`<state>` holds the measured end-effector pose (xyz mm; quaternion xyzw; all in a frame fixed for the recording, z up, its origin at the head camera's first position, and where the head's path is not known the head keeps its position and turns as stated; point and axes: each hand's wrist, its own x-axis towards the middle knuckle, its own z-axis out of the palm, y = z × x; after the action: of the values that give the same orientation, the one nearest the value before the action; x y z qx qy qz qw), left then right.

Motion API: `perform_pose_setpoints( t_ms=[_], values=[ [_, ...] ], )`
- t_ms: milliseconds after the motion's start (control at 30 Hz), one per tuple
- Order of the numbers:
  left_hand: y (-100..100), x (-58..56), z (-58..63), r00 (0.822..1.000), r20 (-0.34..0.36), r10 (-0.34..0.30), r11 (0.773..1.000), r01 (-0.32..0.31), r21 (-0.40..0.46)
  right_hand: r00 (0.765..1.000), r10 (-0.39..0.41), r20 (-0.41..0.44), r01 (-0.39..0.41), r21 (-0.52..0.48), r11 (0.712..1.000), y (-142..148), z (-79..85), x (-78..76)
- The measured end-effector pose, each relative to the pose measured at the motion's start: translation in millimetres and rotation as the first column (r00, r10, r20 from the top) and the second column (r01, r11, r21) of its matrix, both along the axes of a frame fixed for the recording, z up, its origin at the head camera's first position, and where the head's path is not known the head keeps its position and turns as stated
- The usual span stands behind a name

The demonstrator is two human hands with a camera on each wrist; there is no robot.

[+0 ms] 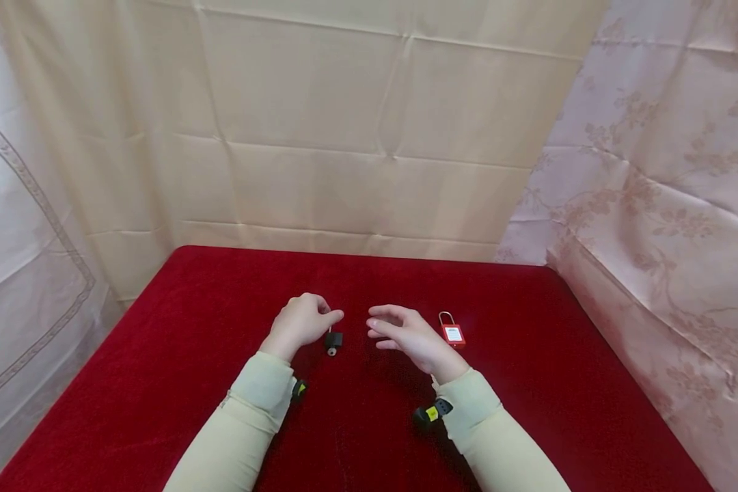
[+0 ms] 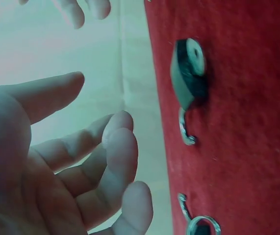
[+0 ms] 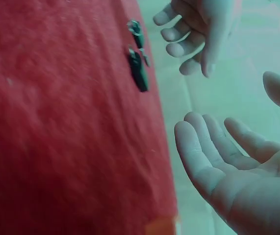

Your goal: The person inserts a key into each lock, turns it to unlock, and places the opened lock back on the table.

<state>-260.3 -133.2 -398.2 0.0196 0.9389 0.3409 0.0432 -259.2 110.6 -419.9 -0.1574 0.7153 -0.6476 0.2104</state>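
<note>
My left hand (image 1: 300, 320) hovers over the table with loosely bent fingers and nothing in its grasp. Beneath its thumb lies a small black padlock (image 1: 335, 339), which shows a round silver end and a short curved shackle in the left wrist view. Close to that lock is a metal ring (image 2: 218, 226) with a dark piece, partly cut off by the frame. My right hand (image 1: 411, 336), palm turned inward and fingers relaxed, is held in the air facing the left one. A red padlock (image 1: 453, 335) with a white label and tall shackle rests just right of it.
A red velvety cloth covers the table (image 1: 221, 410). Beige curtain (image 1: 320, 137) hangs behind the far edge, with floral pink fabric (image 1: 664, 205) along the right and white fabric (image 1: 24, 239) on the left.
</note>
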Motion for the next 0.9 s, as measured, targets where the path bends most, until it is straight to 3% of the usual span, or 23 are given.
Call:
perform_pose_setpoints(
  t_ms=[333,633,900],
  values=[
    [9,5.1,10.1,0.984,-0.178,-0.027,0.99,0.051,0.132,0.991,-0.081,-0.106,0.082,0.009,0.997,30,18.2,5.6],
    [17,14.1,22.4,0.972,-0.232,-0.029,0.975,0.079,0.209,0.976,-0.151,-0.155,0.143,-0.061,0.988,50,31.9,13.3],
    [23,23.7,32.8,0.95,-0.31,-0.04,0.956,0.127,0.266,0.955,-0.178,-0.236,0.165,-0.071,0.984,66,41.6,20.5]
  ],
)
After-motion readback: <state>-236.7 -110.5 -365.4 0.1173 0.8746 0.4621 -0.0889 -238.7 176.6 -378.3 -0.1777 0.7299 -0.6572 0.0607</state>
